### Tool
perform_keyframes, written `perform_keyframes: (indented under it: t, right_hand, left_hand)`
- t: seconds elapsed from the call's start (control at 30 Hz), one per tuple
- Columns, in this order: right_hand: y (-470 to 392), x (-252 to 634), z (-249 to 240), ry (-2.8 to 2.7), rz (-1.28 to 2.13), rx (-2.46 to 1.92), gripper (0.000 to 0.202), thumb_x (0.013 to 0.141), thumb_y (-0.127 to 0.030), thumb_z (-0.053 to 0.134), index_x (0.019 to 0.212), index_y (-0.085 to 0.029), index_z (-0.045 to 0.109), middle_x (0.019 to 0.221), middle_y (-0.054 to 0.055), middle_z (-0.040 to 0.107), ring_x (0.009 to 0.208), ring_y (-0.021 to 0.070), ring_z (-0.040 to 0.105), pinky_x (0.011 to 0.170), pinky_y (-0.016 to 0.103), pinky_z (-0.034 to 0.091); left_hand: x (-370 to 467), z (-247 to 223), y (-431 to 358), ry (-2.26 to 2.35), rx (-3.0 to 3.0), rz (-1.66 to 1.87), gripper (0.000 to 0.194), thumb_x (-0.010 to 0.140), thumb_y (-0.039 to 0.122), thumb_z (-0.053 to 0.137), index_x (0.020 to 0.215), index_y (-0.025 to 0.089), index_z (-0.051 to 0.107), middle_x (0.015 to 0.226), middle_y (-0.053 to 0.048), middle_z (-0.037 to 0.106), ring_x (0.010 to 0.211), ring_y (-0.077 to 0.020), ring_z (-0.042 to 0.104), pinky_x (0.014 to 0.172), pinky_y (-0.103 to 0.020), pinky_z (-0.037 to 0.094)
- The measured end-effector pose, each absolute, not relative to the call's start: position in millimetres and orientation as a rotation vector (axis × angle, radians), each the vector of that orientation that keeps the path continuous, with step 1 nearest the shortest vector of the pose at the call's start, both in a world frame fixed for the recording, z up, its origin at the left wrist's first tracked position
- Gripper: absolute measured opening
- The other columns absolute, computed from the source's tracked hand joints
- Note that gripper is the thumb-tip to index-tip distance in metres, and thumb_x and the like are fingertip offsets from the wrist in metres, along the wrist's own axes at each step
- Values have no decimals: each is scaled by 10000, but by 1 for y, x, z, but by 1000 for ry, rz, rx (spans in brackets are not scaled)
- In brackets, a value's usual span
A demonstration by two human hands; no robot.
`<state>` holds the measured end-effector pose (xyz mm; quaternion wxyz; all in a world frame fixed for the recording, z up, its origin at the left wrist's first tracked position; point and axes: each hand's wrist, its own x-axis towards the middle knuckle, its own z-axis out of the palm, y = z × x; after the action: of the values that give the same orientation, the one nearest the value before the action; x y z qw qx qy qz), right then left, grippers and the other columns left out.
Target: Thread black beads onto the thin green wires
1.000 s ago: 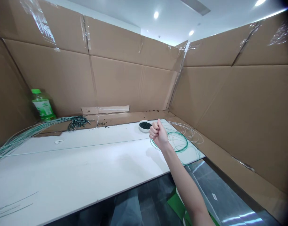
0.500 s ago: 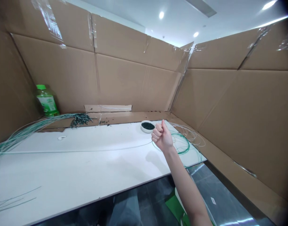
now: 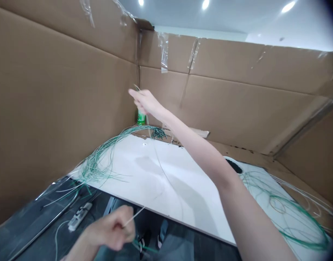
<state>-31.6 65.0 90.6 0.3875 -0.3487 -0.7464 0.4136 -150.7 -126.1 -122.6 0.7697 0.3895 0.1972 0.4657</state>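
My right hand (image 3: 146,101) is raised over the far left corner, its fingers closed around a thin pale wire (image 3: 161,165) that hangs in a curve over the white tabletop. A short tip sticks up beyond the fingers. Low in front, near the table's front edge, my left hand (image 3: 114,228) makes a fist. Another pale length of wire (image 3: 137,213) pokes out of it toward the table; whether both are one wire I cannot tell. Left of my hands a bundle of green and white wires (image 3: 97,163) lies on the table, with dark ends at the back.
A bowl of black pellets (image 3: 233,165) is partly behind my right forearm. Coiled green wire (image 3: 299,243) lies at right. Cardboard walls (image 3: 223,105) surround the white table (image 3: 193,214). A green bottle (image 3: 141,119) stands in the corner; a power strip (image 3: 79,216) is below left.
The view has swung left. My right hand has gone from beside the bowl to the far left corner, trailing the wire. My left hand has come into view.
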Motion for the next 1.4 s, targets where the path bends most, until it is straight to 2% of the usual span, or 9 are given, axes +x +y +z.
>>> perform_keyframes:
  t: [0.1,0.23,0.3,0.4,0.5,0.67,0.9,1.13,1.4]
  right_hand:
    - [84,-87,116,-1928,819,-929,407,973,-288,317,835,7,562,795,-35,530,752,40,611,756,232,465]
    - [65,-71,115,-1934,604,-905,433,880,-188,245,1111,132,423,1248,123,441,1350,241,292,1008,490,253]
    - [29,-27,98,-1958,531,-807,519,675,-117,688,1162,-57,517,1311,81,487,1281,181,400,1070,336,295]
    - [-48,53,50,-1758,728,-732,55,810,-180,627,859,-172,649,883,-23,640,870,102,596,847,225,440]
    - [-117,108,-15,-1618,858,-867,261,896,-263,535,688,-171,662,651,-5,617,651,99,579,664,214,447]
    - [-141,105,-96,-1213,1118,-996,275,926,-348,481,1036,-184,672,1091,108,646,1068,197,575,822,299,487]
    - [-97,88,-96,-650,1155,-635,298,860,-349,537,660,-189,386,571,-70,354,543,65,456,642,234,471]
    - [-73,154,-108,-446,1051,-533,325,898,-280,534,634,-159,389,538,-96,284,439,33,297,451,166,329]
    - [-83,223,-117,-432,880,-607,339,904,-260,518,619,-164,362,533,-96,259,435,35,274,433,162,298]
  left_hand:
    - [-106,-122,-118,374,698,1090,591,607,400,808,432,159,298,409,72,213,373,-32,211,410,-217,189]
    - [-77,-98,-90,323,411,1468,555,896,377,500,566,164,108,512,65,77,447,-69,91,410,-214,197]
    - [-72,-85,-77,302,293,1604,475,962,305,346,598,164,75,536,53,49,458,-86,62,404,-215,193]
    - [-64,-69,-69,261,187,1697,448,976,282,293,606,167,67,550,47,39,461,-94,63,402,-216,202]
    - [-50,-59,-74,215,112,1730,464,966,303,329,591,171,88,550,48,43,456,-93,81,402,-218,223]
    - [-17,-60,-92,194,87,1706,490,949,319,369,539,170,145,524,52,63,434,-87,130,399,-222,258]
    - [-10,-74,-69,276,212,1389,476,959,201,312,503,166,180,473,57,111,391,-67,171,391,-207,254]
    - [-105,-67,43,393,179,1319,455,967,135,305,522,172,216,452,83,119,354,-45,150,343,-172,199]
    - [-162,-58,121,558,197,1477,177,926,272,497,913,112,573,737,7,561,532,-42,480,463,-156,429]
